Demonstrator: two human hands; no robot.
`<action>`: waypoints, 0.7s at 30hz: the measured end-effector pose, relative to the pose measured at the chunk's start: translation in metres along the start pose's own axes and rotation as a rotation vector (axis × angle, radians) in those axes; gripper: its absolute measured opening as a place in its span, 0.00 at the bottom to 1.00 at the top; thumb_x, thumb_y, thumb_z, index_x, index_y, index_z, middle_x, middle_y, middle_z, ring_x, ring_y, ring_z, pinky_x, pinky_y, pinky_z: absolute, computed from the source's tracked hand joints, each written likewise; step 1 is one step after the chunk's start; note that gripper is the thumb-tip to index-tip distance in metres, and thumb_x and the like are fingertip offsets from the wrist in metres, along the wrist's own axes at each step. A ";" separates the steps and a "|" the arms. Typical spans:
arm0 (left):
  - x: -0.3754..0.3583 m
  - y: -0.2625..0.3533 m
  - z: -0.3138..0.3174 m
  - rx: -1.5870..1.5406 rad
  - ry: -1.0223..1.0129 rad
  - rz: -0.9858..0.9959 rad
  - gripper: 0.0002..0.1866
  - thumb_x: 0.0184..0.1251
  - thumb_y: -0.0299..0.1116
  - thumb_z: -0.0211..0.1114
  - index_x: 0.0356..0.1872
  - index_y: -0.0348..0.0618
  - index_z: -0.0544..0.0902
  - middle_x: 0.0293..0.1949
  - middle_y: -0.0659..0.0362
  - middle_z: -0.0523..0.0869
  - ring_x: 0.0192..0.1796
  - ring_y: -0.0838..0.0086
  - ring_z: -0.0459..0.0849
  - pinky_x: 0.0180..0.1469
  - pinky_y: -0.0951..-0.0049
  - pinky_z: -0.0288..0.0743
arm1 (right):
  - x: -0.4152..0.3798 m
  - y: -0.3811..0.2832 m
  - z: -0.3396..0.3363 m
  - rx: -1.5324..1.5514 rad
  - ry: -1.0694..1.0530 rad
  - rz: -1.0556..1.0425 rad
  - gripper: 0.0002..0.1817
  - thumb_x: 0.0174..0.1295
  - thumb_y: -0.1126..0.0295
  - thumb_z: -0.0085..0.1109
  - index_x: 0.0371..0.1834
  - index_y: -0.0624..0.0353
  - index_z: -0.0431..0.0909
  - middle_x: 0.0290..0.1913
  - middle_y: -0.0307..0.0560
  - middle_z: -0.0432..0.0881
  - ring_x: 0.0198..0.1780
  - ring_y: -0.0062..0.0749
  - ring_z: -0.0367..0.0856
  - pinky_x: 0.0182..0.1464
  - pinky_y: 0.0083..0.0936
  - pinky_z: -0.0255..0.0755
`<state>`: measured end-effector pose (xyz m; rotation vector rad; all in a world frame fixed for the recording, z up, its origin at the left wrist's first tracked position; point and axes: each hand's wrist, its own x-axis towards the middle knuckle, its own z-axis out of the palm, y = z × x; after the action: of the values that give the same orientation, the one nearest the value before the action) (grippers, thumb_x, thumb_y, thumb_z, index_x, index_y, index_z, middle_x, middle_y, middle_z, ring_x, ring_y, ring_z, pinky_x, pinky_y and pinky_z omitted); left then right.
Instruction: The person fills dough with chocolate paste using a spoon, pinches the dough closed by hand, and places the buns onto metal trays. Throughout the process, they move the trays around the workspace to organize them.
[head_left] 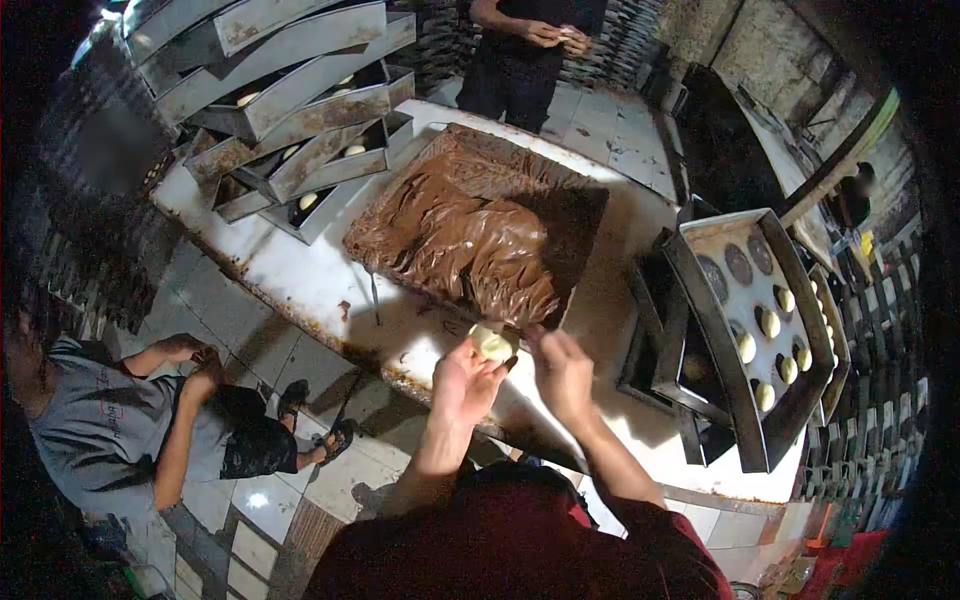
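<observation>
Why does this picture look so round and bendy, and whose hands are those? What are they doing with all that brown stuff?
There's no robot here, just a person wearing a camera on their head. It looks forward and down, and the picture comes out curved. The left hand holds a pale lump. The right hand is close beside it, but I can't tell what it grips. On the table, just beyond the hands, a big tray holds thick brown paste. Metal trays are stacked at both sides, some with pale lumps inside.
</observation>
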<state>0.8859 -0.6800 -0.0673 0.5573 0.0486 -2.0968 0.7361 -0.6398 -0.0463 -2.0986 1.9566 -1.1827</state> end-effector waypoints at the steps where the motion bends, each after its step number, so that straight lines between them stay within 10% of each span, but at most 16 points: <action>1: -0.002 0.001 0.015 -0.010 -0.048 -0.006 0.13 0.68 0.31 0.49 0.46 0.34 0.76 0.48 0.51 0.79 0.54 0.64 0.75 0.61 0.57 0.66 | -0.013 0.007 0.014 -0.020 0.045 -0.018 0.13 0.46 0.84 0.55 0.37 0.60 0.75 0.28 0.50 0.70 0.29 0.45 0.72 0.30 0.37 0.69; 4: -0.006 0.009 0.029 -0.167 -0.067 0.003 0.18 0.67 0.30 0.48 0.51 0.25 0.70 0.54 0.43 0.73 0.63 0.55 0.66 0.70 0.49 0.51 | -0.032 0.032 0.025 0.101 0.163 -0.206 0.33 0.47 0.86 0.52 0.61 0.52 0.71 0.31 0.48 0.68 0.31 0.39 0.70 0.34 0.30 0.69; 11: -0.066 -0.009 0.033 0.136 -0.204 0.335 0.21 0.61 0.27 0.50 0.54 0.24 0.67 0.53 0.47 0.76 0.59 0.54 0.73 0.67 0.48 0.58 | -0.095 0.135 0.051 0.763 -0.047 0.302 0.35 0.50 0.86 0.52 0.64 0.47 0.68 0.43 0.52 0.70 0.39 0.38 0.71 0.44 0.27 0.68; 14: -0.073 -0.054 0.018 0.203 -0.196 0.263 0.29 0.61 0.23 0.51 0.65 0.50 0.62 0.55 0.51 0.75 0.58 0.59 0.74 0.61 0.49 0.66 | -0.085 0.107 0.017 0.026 0.069 -0.044 0.25 0.54 0.81 0.55 0.58 0.55 0.74 0.43 0.54 0.74 0.43 0.41 0.72 0.43 0.28 0.68; 17: -0.097 -0.098 0.020 0.160 -0.190 0.242 0.31 0.58 0.23 0.52 0.65 0.56 0.61 0.55 0.55 0.75 0.55 0.59 0.76 0.55 0.47 0.71 | -0.078 0.079 -0.014 0.303 0.076 -0.019 0.13 0.58 0.76 0.55 0.47 0.61 0.80 0.36 0.52 0.77 0.40 0.41 0.73 0.41 0.28 0.68; 21: -0.120 -0.134 0.004 0.235 -0.218 0.168 0.26 0.56 0.25 0.48 0.60 0.42 0.67 0.50 0.54 0.78 0.44 0.64 0.80 0.48 0.59 0.75 | -0.062 0.031 -0.058 1.264 -0.731 0.703 0.28 0.69 0.50 0.43 0.36 0.69 0.81 0.27 0.40 0.79 0.29 0.21 0.73 0.34 0.20 0.68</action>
<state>0.8314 -0.5109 -0.0393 0.4507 -0.3623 -1.9980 0.6839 -0.5656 -0.0511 -0.8433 0.9403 -0.8662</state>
